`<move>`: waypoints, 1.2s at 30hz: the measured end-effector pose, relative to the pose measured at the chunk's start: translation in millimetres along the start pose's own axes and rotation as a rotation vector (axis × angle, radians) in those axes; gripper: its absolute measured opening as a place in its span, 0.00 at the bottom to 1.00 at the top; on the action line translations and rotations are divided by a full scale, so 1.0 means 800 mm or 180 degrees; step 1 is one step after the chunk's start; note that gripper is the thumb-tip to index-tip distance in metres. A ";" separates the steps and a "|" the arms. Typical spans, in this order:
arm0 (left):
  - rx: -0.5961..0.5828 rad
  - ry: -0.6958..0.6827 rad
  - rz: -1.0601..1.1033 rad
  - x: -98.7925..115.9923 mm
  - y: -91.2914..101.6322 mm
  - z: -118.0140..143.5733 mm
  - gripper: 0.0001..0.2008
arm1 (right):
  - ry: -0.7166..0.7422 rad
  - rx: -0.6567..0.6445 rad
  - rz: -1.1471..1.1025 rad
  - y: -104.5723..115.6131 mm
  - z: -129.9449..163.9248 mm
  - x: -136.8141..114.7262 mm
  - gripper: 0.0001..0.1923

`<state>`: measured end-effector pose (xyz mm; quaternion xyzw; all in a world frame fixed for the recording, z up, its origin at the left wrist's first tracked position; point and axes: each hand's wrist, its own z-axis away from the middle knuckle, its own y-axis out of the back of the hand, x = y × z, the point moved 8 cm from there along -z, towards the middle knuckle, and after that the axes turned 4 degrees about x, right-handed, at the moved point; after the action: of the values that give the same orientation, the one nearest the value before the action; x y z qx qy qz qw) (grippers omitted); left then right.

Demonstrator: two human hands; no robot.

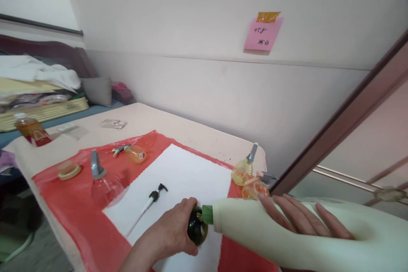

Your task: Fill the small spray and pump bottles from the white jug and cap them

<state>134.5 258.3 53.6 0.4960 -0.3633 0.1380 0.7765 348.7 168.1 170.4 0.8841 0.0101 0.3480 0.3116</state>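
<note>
Standing at left on a red sheet (pixel 73 219), a sprayer (pixel 105 191) neighbours a pump (pixel 149 202) lying on white paper (pixel 194 174). Near centre, the left hand (pixel 172 229) grasps a dark bottle (pixel 196 231); at its mouth is the green spout (pixel 208 214) of a jug (pixel 242 225), tipped sideways in the right hand's (pixel 302 216) grip.

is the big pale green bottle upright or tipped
Tipped: the big bottle is held almost level, its green spout at the dark bottle in the left hand. Whether liquid is flowing, I cannot tell.
</note>
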 end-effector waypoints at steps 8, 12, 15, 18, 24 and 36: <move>0.0024 -0.0039 0.0048 -0.002 -0.001 -0.001 0.37 | -0.0014 -0.0004 0.0011 0.002 -0.005 -0.001 0.28; 0.0029 -0.0021 0.0052 -0.002 -0.001 0.000 0.37 | -0.0037 -0.0040 -0.0014 0.001 -0.009 0.000 0.28; 0.0014 0.0010 0.0058 -0.001 0.000 0.001 0.37 | -0.0024 -0.0070 0.0005 0.000 -0.007 0.000 0.28; 0.0011 0.0019 0.0075 -0.001 0.000 0.001 0.36 | -0.0019 -0.0034 -0.0001 0.001 -0.004 -0.001 0.29; 0.0012 0.0003 0.0089 -0.003 -0.001 -0.001 0.37 | -0.0030 -0.0009 -0.0069 0.002 -0.007 0.002 0.28; 0.0002 0.0028 0.0060 -0.001 0.001 -0.001 0.37 | 0.0039 -0.0071 0.0037 0.001 -0.006 -0.001 0.28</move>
<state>134.1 259.2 53.3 0.4921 -0.3645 0.1476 0.7767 345.2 170.0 172.8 0.8785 0.0029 0.3553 0.3194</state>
